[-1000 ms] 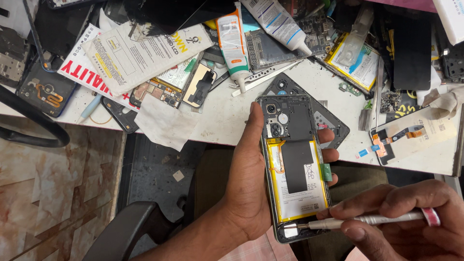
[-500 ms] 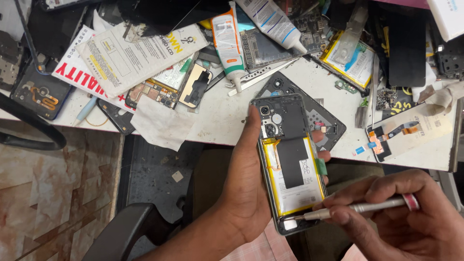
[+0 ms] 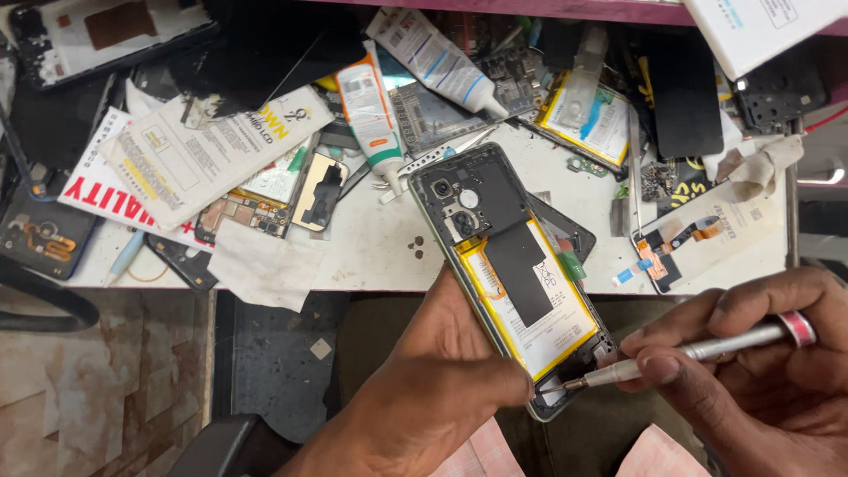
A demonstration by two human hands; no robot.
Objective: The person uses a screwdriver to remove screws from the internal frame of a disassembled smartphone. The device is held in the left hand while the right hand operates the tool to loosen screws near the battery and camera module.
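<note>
Two hands busy: your left hand [image 3: 442,371] is clamped around the opened phone [image 3: 512,274], holding it tilted just off the table [image 3: 371,247] edge, back cover off and yellow battery [image 3: 530,300] exposed. Your right hand [image 3: 751,371] is closed on a slim metal screwdriver [image 3: 689,353], tip at the phone's lower end. Looks like screw work there; next move calls for a steady, seated tip.

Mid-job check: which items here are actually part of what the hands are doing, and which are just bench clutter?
In use:
- opened phone, back off, held by left hand
- screwdriver in right hand, tip at the phone's lower end

Lying about:
- glue tubes
- loose battery
- printed paper sheets
- crumpled cloth
- white workbench
</note>
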